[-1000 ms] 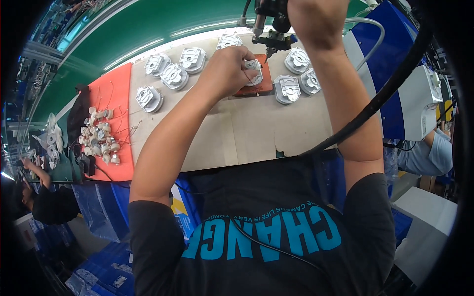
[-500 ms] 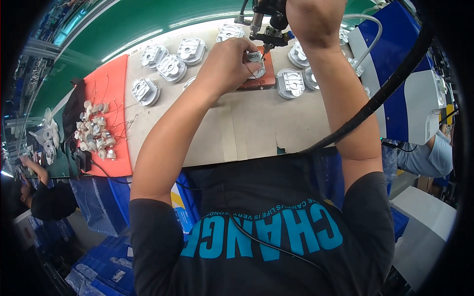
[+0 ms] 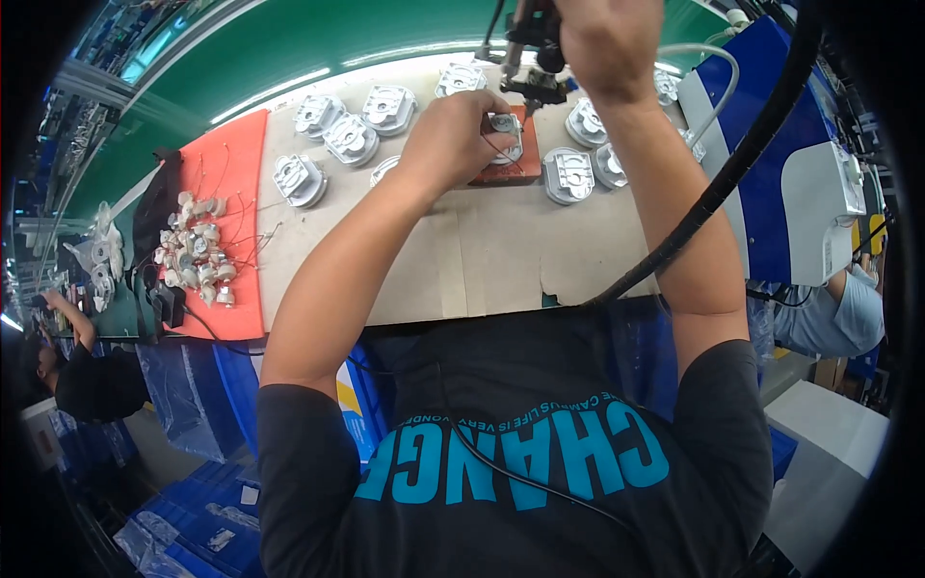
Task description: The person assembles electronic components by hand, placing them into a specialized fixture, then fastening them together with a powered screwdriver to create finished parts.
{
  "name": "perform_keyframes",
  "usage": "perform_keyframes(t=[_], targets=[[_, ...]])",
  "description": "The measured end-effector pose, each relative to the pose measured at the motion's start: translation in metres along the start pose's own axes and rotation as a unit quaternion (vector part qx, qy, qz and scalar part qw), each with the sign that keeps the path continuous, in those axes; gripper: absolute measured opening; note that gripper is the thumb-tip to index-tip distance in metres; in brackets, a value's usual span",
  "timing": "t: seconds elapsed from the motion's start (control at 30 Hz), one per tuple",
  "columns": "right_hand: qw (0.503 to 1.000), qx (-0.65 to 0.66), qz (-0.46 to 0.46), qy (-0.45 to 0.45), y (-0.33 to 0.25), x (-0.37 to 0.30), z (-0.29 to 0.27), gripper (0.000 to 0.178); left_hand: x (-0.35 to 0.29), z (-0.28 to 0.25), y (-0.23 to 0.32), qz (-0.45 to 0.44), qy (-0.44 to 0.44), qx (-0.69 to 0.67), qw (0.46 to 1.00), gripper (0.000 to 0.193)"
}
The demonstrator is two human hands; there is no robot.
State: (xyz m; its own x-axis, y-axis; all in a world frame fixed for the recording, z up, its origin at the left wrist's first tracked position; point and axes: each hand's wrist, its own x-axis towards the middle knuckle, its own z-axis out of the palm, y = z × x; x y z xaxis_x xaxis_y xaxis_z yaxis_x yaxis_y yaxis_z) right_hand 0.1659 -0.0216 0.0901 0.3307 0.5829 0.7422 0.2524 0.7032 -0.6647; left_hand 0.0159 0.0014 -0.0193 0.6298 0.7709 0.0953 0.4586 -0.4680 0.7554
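A powered screwdriver (image 3: 536,85), black with a metal bracketed nose, stands nose down at the top of the head view. My right hand (image 3: 609,46) is closed round its upper part; the frame edge cuts off its top. Below the nose, a white round plastic housing (image 3: 505,123) rests on a red block (image 3: 527,168). My left hand (image 3: 457,143) grips that housing from the left, fingers at its edge, covering part of it. A thin dark wire shows by the fingers. Whether the tool's tip touches the housing, I cannot tell.
Similar white housings (image 3: 351,141) stand on both sides of the block. Small wired parts (image 3: 198,252) lie heaped on an orange mat (image 3: 247,193) at left. A thick black hose (image 3: 737,178) crosses my right forearm. At right is a blue-and-white machine (image 3: 747,125). Other people work at both sides.
The whole view has shifted slightly, bench things appearing lower and further right. My left hand stays on the housing, and my right hand keeps the screwdriver over it, now leaning a little differently.
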Motion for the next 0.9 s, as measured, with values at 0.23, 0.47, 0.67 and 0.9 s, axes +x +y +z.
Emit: perform_keyframes(t=[0.23,0.47,0.67,0.9], targets=[[0.934,0.307,0.177,-0.051,-0.076,0.025,-0.002,0.029,-0.005,-0.02,-0.013,-0.029,0.016,-0.097,0.995,0.027],[0.998,0.057,-0.021,-0.002,-0.013,0.005,0.022,0.029,-0.005,-0.019,-0.033,-0.049,0.089,-0.086,0.991,0.02],[0.999,0.048,-0.009,-0.001,0.007,-0.007,0.024,0.028,-0.01,-0.018,-0.036,-0.021,0.092,-0.07,0.993,0.017],[0.999,0.044,-0.03,0.0,0.015,-0.009,0.026,0.03,-0.013,-0.019,-0.035,-0.025,0.098,-0.071,0.992,0.018]])
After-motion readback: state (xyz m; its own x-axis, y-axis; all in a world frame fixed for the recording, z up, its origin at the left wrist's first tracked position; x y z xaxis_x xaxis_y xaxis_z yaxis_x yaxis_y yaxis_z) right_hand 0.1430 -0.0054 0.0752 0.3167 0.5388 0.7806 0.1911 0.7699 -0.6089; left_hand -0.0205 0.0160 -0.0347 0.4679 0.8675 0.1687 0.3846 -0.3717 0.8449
